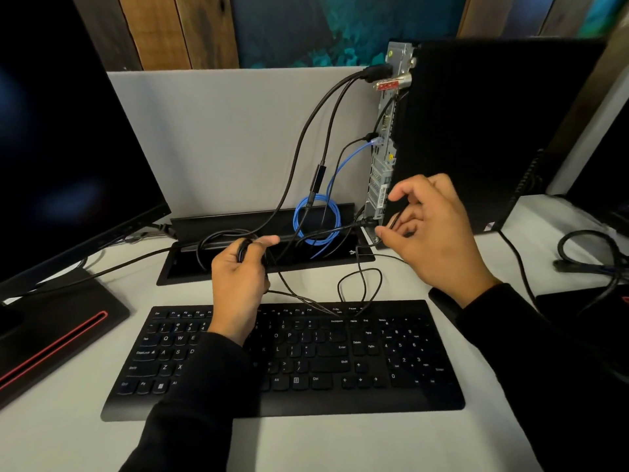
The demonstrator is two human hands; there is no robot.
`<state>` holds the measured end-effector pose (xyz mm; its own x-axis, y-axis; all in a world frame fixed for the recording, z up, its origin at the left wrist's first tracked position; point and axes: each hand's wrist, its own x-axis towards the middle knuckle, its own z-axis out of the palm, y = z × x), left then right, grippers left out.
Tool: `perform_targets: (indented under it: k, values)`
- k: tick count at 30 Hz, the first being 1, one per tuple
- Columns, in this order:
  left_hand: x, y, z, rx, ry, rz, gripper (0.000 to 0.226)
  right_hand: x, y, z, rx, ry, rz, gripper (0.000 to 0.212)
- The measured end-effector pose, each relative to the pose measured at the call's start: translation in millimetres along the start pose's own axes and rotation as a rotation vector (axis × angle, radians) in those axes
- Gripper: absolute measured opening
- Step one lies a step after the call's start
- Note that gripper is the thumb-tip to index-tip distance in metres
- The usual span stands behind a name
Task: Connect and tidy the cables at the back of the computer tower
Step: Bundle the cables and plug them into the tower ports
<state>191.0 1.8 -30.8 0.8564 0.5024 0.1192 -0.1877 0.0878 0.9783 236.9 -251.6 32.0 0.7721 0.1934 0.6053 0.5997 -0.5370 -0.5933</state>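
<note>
The black computer tower [483, 131] stands upright at the right, its metal back panel [381, 165] facing left. Two thick black cables [326, 107] plug in near the top, and a blue network cable [343, 165] plugs in mid-panel and coils into a loop [316, 219] over the desk's cable tray. My left hand [238, 274] grips a bundle of thin black cable above the keyboard. My right hand [429, 229] is at the bottom of the back panel, thumb and fingers pinching a thin black cable near its plug.
A black keyboard [289, 362] lies in front of me with thin cable loops [357, 287] behind it. A dark monitor [68, 148] stands at the left on its red-trimmed base [58, 332]. The open cable tray [265, 247] sits by the grey divider [221, 137]. More black cables [585, 253] lie at the far right.
</note>
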Motion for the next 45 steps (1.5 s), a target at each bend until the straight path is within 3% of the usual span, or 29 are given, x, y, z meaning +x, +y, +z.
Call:
perform_targets:
  k: [5, 9, 11, 14, 18, 21, 24, 29, 33, 35, 41, 45]
  values:
    - [5, 6, 14, 0.146, -0.023, 0.139, 0.025, 12, -1, 1, -0.018, 0.045, -0.028, 0.029]
    - [16, 25, 27, 0.422, -0.102, 0.407, 0.029, 29, 4, -6, -0.015, 0.199, -0.015, 0.019]
    - [22, 37, 34, 0.613, -0.213, 0.562, 0.018, 38, 6, -14, -0.034, 0.304, -0.003, 0.016]
    - [27, 42, 49, 0.721, -0.521, 0.658, 0.006, 51, 8, -25, -0.069, 0.398, -0.006, 0.014]
    - [33, 19, 72, 0.948, -0.914, 0.512, 0.013, 53, 8, -23, -0.061, 0.410, -0.021, 0.015]
    - [41, 2, 81, 1.001, -1.034, 0.264, 0.015, 46, 6, -13, -0.058, 0.389, -0.041, 0.018]
    - [52, -9, 90, 0.993, -1.006, 0.104, 0.013, 41, 6, -15, -0.045, 0.429, -0.058, 0.015]
    - [78, -20, 99, 1.042, -0.890, 0.035, 0.017, 44, 0, -30, 0.029, 0.567, -0.110, 0.012]
    - [89, -33, 113, 1.465, -0.936, 0.096, 0.029, 43, 0, -30, 0.072, 0.607, -0.150, 0.011]
    - [94, -41, 117, 1.560, -0.930, 0.046, 0.038, 42, 1, -25, 0.094, 0.594, -0.155, 0.011]
    - [100, -39, 128, 1.535, -1.036, -0.059, 0.046, 43, 5, -9, 0.129, 0.502, -0.160, 0.010]
    - [107, -47, 136, 1.387, -0.926, -0.263, 0.031, 41, 7, 0, 0.143, 0.428, -0.158, 0.011]
